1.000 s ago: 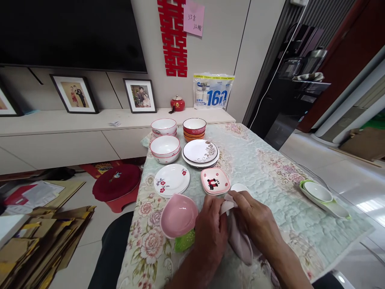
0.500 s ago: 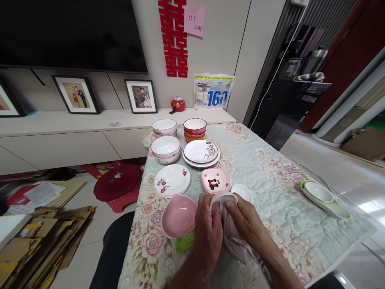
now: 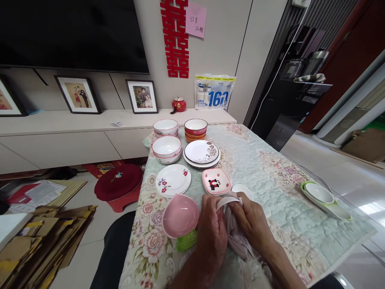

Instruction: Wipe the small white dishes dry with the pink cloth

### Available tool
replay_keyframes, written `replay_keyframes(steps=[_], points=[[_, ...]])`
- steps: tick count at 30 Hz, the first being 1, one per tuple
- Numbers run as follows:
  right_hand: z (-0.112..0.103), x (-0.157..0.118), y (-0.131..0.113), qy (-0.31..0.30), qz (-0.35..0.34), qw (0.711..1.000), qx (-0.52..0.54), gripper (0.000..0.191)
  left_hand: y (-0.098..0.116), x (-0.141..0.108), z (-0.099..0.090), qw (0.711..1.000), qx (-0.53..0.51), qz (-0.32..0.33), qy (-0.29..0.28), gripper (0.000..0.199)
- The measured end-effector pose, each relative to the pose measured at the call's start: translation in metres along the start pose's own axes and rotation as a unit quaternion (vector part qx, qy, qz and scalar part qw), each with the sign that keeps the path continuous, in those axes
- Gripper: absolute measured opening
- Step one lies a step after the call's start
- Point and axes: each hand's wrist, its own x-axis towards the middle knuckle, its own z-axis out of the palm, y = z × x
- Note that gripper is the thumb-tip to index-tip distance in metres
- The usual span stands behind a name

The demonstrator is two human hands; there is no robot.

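Observation:
My left hand [image 3: 211,226] is closed around a small white bowl [image 3: 227,201], tilted so that mostly its rim shows. In my right hand [image 3: 254,220] is a greyish-pink cloth [image 3: 236,240], pressed by the thumb into the bowl; its loose end hangs down over the table. Just beyond my fingers sits another small white bowl [image 3: 243,190], partly covered by my right hand. Left of it is a pink square dish with a cat picture [image 3: 216,181]. A pink heart-shaped bowl [image 3: 180,216] lies beside my left hand, with a crumpled green item [image 3: 186,241] below it.
Flowered white plates [image 3: 173,180], stacked brown-patterned plates [image 3: 200,152], red-rimmed bowls [image 3: 166,148] and a red-and-orange bowl stack [image 3: 196,130] stand farther back. Green-edged dishes [image 3: 319,192] lie at the right on the quilted tablecloth [image 3: 255,160]. A red stool [image 3: 118,182] stands left of the table.
The small bowl has been tipped and turned in my hands, so its inside shows less. Both hands have shifted slightly, with the cloth still pressed against the bowl.

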Motion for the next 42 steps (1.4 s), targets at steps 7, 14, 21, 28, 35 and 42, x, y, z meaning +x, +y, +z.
replay_keyframes(steps=[7, 14, 21, 28, 35, 42], points=[[0.002, 0.002, -0.006, -0.09, 0.081, 0.976, 0.18, 0.035, 0.0, -0.002, 0.001, 0.999, -0.025, 0.002, 0.047, 0.02], [-0.008, -0.001, -0.012, -0.22, 0.072, 0.954, 0.19, 0.026, 0.002, 0.005, -0.005, 0.994, -0.039, -0.03, 0.101, 0.014], [-0.015, 0.0, -0.02, -0.243, 0.031, 0.967, 0.068, 0.018, 0.008, 0.014, -0.016, 0.959, -0.147, -0.231, 0.08, 0.022], [-0.042, 0.002, -0.006, -0.139, 0.034, 0.977, 0.155, 0.034, 0.012, 0.01, -0.01, 0.952, -0.184, -0.244, -0.01, 0.024], [-0.029, 0.004, -0.005, -0.067, 0.054, 0.995, 0.047, 0.027, 0.007, 0.001, 0.002, 0.928, -0.223, -0.27, -0.124, 0.041], [-0.035, 0.005, 0.023, 0.05, 0.103, 0.987, -0.109, 0.029, -0.004, -0.005, 0.008, 0.94, -0.161, -0.231, -0.191, 0.045]])
